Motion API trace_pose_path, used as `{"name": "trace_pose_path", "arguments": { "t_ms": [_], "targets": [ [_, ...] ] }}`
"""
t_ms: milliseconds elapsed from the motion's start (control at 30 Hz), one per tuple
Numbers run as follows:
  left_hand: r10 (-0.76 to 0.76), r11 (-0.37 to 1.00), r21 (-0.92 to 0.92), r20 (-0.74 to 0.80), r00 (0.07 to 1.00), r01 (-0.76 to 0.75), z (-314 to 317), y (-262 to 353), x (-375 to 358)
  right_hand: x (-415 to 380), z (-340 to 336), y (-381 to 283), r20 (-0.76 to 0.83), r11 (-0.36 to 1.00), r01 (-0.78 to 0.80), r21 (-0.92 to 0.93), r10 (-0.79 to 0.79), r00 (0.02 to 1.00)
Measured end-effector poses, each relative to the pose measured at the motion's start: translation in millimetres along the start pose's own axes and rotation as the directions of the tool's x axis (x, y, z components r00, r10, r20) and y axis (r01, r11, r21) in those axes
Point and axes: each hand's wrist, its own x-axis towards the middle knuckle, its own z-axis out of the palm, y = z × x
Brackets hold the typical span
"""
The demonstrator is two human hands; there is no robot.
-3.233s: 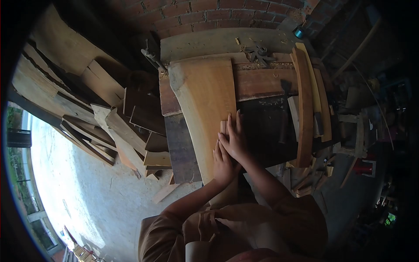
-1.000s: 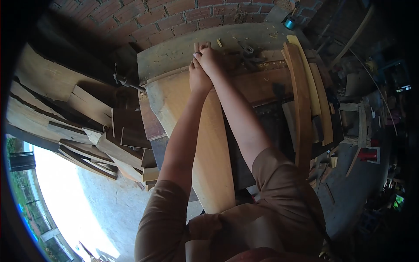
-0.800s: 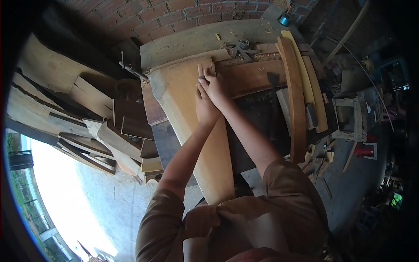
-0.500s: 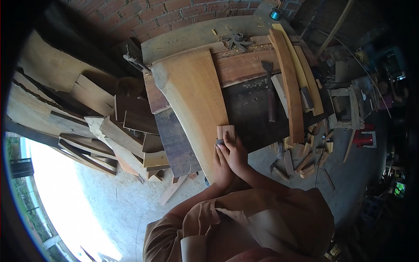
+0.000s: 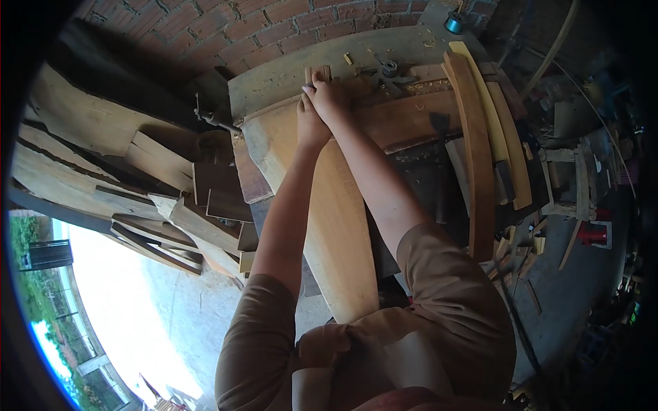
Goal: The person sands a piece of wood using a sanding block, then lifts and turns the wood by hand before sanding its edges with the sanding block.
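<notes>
"While both forearms (image 5: 288,205) lie stretched out ahead of the body, elbows nearly straight, how is the right hand (image 5: 327,97) set?"

"It is closed over a small wooden block (image 5: 309,72), fingers bent across the top, thumb toward the left — the block's front end shows past the fingers."

"And the left hand (image 5: 312,126)?"

"Just behind it and slightly to the left, touching it, the wrist almost in line with the forearm. Its fingers are partly covered, so I cannot tell whether they grip the block too."

"Where exactly is that block?"

"At the far end of a long plank (image 5: 339,240), which runs from near the body across the workbench (image 5: 271,82). The right forearm slants over the plank's right edge — a dark metal tool (image 5: 389,68) sits to the right of the hands, near wood shavings (image 5: 423,87)."
</notes>
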Motion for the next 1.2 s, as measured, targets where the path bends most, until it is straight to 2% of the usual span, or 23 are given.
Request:
{"name": "trace_pose_path", "arguments": {
  "t_ms": [33, 100, 133, 167, 200, 233, 333, 367, 400, 467, 500, 600, 733, 767, 800, 833, 867, 933, 967, 1033, 1100, 1133, 1200],
  "targets": [
    [0.037, 0.999, 0.032, 0.006, 0.999, -0.037, -3.9, 5.5, -19.3, -13.4, 10.2, 6.1, -0.005, 0.996, -0.011, 0.083, 0.012, 1.0],
    [0.068, 0.991, 0.114, 0.01, 0.998, -0.069, -8.0, 14.4, -70.7, -69.8, 23.9, 15.2, -0.187, 0.998, 0.057, -0.031, -0.062, 0.98],
    [0.055, 0.991, 0.119, -0.014, 0.998, -0.053, -10.7, 22.4, -110.6, -111.7, 15.4, 15.3, -0.218, 0.991, 0.133, 0.002, -0.13, 0.967],
    [0.049, 0.992, 0.117, -0.06, 0.997, -0.042, -8.7, 24.5, -153.4, -156.9, 5.9, 11.4, -0.162, 0.992, 0.129, 0.004, -0.127, 0.979],
    [0.01, 0.999, 0.047, -0.07, 0.998, -0.007, -11.9, 32.4, -201.2, -203.9, 1.7, 12.0, -0.183, 0.983, 0.185, -0.006, -0.183, 0.966],
    [-0.033, 0.999, -0.005, -0.029, 0.999, 0.032, -22.9, 47.5, -250.1, -249.8, -0.1, 14.5, -0.115, 0.984, 0.172, -0.049, -0.177, 0.978],
    [0.059, 0.987, 0.145, 0.053, 0.997, -0.066, -38.8, 64.0, -365.5, -368.6, -2.2, 23.8, -0.074, 0.972, 0.229, -0.059, -0.233, 0.97],
    [0.074, 0.975, 0.206, 0.065, 0.995, -0.086, -33.9, 58.0, -390.1, -391.4, -4.6, 22.9, -0.096, 0.978, 0.21, 0.02, -0.207, 0.974],
    [0.071, 0.976, 0.2, 0.065, 0.995, -0.083, -38.2, 62.7, -393.4, -403.0, -5.6, 21.2, -0.116, 0.975, 0.22, -0.037, -0.223, 0.968],
    [-0.001, 0.987, 0.159, 0.158, 0.987, -0.024, -46.7, 69.7, -392.6, -398.0, -3.4, 21.7, -0.084, 0.985, 0.17, 0.026, -0.167, 0.982],
    [-0.048, 0.987, 0.158, 0.137, 0.989, 0.026, -42.1, 68.1, -387.6, -393.4, -1.7, 21.6, -0.084, 0.985, 0.173, 0.026, -0.17, 0.982],
    [-0.015, 0.985, 0.171, 0.113, 0.994, -0.005, -36.7, 56.8, -354.8, -353.5, 4.5, 20.1, -0.071, 0.983, 0.178, -0.039, -0.18, 0.981],
    [-0.051, 0.997, 0.05, 0.028, 0.998, 0.05, -34.7, 46.0, -259.1, -256.8, 13.2, 15.6, -0.115, 0.969, 0.243, -0.048, -0.247, 0.962],
    [-0.04, 0.999, 0.031, -0.012, 0.999, 0.04, -32.6, 40.5, -228.2, -226.9, 5.6, 5.5, -0.1, 0.96, 0.247, -0.131, -0.261, 0.96],
    [0.053, 0.989, 0.142, -0.051, 0.997, -0.045, -24.9, 26.1, -195.6, -193.0, 4.5, 0.7, -0.07, 0.959, 0.258, -0.12, -0.268, 0.961],
    [-0.013, 0.999, 0.043, -0.069, 0.998, 0.016, -24.1, 19.5, -163.0, -158.0, 3.8, -4.6, -0.041, 0.955, 0.275, -0.108, -0.281, 0.959],
    [-0.003, 0.996, 0.093, -0.121, 0.993, 0.014, -16.6, 4.3, -127.2, -124.1, 2.4, -12.1, 0.033, 0.964, 0.248, -0.092, -0.246, 0.969],
    [-0.119, 0.992, -0.056, -0.153, 0.981, 0.112, -24.6, 0.4, -70.7, -68.1, 8.8, -22.3, 0.032, 0.973, 0.224, -0.054, -0.222, 0.975],
    [-0.122, 0.993, -0.016, -0.147, 0.982, 0.121, -22.0, -4.2, -56.1, -48.6, 7.3, -26.9, 0.119, 0.979, 0.204, 0.019, -0.205, 0.972],
    [-0.138, 0.989, 0.029, -0.143, 0.98, 0.143, -26.0, -3.9, -54.7, -43.4, 15.2, -25.9, 0.219, 0.979, 0.178, 0.095, -0.195, 0.956],
    [-0.11, 0.992, 0.061, -0.039, 0.993, 0.113, -36.0, 3.6, -74.4, -66.1, 21.2, -20.1, 0.076, 0.989, 0.117, 0.093, -0.124, 0.989],
    [-0.103, 0.992, 0.061, -0.054, 0.993, 0.106, -35.2, 4.5, -85.9, -79.2, 18.4, -18.7, 0.066, 0.987, 0.133, 0.093, -0.139, 0.988],
    [-0.043, 0.992, 0.116, -0.056, 0.997, 0.05, -26.0, 11.0, -142.3, -136.9, 13.4, -6.9, -0.017, 0.959, 0.273, -0.078, -0.275, 0.961]
  ]
}}
